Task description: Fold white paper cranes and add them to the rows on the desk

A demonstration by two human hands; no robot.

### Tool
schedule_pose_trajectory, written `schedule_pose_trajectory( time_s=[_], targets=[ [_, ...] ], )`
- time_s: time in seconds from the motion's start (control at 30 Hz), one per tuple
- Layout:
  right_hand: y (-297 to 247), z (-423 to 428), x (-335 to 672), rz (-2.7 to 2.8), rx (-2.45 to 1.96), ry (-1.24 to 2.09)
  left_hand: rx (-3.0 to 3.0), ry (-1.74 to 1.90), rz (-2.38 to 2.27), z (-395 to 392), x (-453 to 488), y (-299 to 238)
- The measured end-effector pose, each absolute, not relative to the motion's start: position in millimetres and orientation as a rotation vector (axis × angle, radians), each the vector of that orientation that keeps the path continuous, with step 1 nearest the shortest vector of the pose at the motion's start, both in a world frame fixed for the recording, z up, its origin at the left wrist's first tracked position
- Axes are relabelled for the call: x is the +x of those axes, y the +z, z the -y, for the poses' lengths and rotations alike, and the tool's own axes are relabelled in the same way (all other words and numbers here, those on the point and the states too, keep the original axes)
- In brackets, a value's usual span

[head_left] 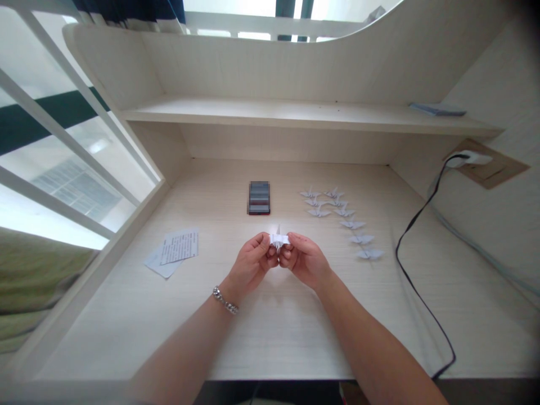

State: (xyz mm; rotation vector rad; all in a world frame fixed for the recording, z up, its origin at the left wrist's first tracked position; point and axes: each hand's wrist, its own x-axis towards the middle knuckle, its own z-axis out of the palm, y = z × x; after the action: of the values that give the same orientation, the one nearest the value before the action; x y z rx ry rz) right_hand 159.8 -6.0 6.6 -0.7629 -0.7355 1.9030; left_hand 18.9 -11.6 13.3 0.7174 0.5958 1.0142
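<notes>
Between my two hands, above the middle of the desk, is a small white folded paper crane point(279, 241), with a thin point rising from its centre. The fingers and thumb of my left hand point(254, 260) pinch its left side. On its right side, my right hand point(304, 258) grips it the same way. My fingertips almost meet below the paper and hide part of its underside. To the right lie several finished paper cranes point(352, 225), in two short columns at the back and a slanting line toward the front.
A dark phone-like object point(259, 198), blurred, lies behind my hands. Printed paper sheets point(179, 247) overlap at the left. From a wall socket point(485, 160), a black cable point(415, 289) runs down the desk's right side. A shelf point(270, 111) spans the back, holding a flat item point(437, 109).
</notes>
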Motion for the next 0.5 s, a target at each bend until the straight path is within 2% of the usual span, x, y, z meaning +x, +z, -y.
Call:
schedule_pose_trajectory(
  time_s=[0.5],
  targets=[
    [1.7,-1.0,162.7,0.546,-0.671,1.843,0.722,1.049,-0.598,9.2,19.4,9.2]
  ],
)
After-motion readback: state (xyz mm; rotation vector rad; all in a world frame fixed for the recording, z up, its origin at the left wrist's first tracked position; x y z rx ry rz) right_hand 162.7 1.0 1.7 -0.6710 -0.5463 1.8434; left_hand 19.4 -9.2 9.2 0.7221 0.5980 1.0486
